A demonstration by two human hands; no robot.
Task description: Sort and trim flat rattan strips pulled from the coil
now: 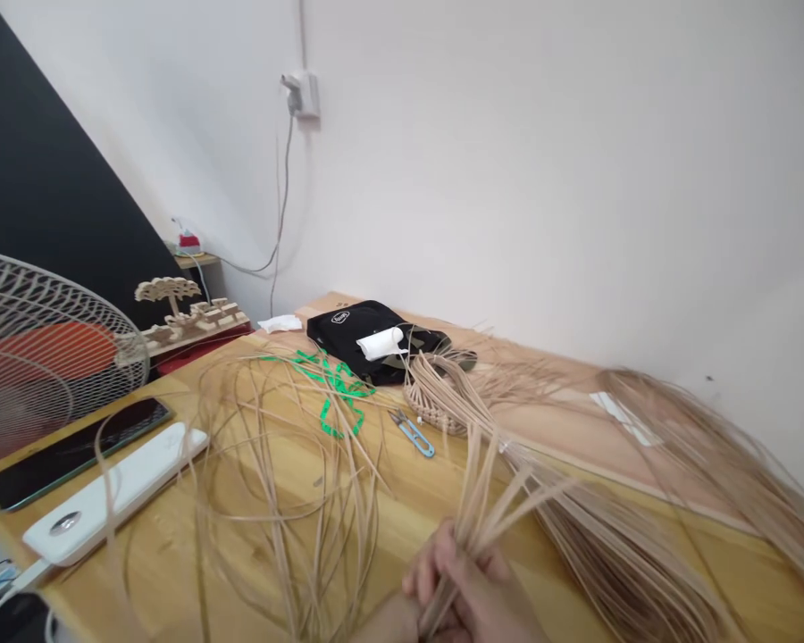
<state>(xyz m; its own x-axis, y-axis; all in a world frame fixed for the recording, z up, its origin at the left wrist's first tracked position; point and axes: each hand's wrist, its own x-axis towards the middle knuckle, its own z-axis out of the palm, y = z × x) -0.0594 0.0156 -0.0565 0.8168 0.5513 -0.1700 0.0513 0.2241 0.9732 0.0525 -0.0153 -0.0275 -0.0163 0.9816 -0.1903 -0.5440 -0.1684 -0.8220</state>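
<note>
Here one hand (465,594), closed around a bundle of reed strips (482,500), sits low over the desk (402,500); which hand it is I cannot tell. Snips (412,434) and a small basket (435,406) lie beyond it.

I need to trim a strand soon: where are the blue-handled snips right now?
In the head view, the blue-handled snips lie on the wooden table near its middle, between the green strips on their left and the small woven basket base on their right.

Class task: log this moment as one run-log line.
hand: grips rattan strips | other hand: unseen | table: loose strips, snips, phone
</note>
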